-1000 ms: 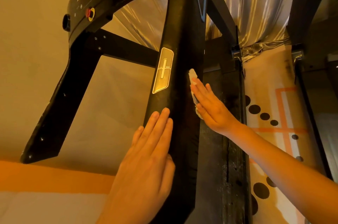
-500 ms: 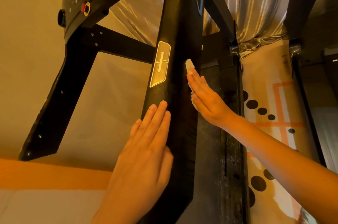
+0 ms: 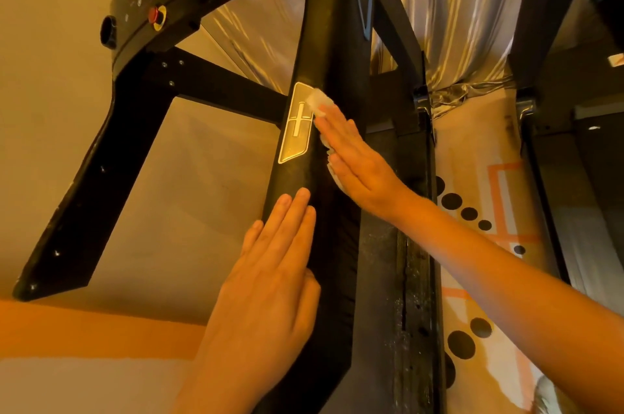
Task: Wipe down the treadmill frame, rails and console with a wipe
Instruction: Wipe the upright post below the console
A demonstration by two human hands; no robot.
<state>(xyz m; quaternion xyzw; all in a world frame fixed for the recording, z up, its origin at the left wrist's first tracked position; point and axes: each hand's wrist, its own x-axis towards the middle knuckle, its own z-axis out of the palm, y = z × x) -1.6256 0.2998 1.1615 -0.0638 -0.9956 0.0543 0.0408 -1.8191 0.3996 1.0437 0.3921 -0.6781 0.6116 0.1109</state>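
Right hand, fingers straight and together, pins wipe to frame upright at badge; left hand rests flat below. Wipe isn't gripped, so it may snag the badge edge and slip out.

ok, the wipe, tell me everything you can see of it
The wipe is a small, pale, crumpled sheet, thin like tissue. The right hand presses it flat against the black treadmill upright with straight fingers, hiding most of it. Its top end sticks out past the fingertips and overlaps the upper right corner of the gold badge; a ragged edge peeks out beside the palm.
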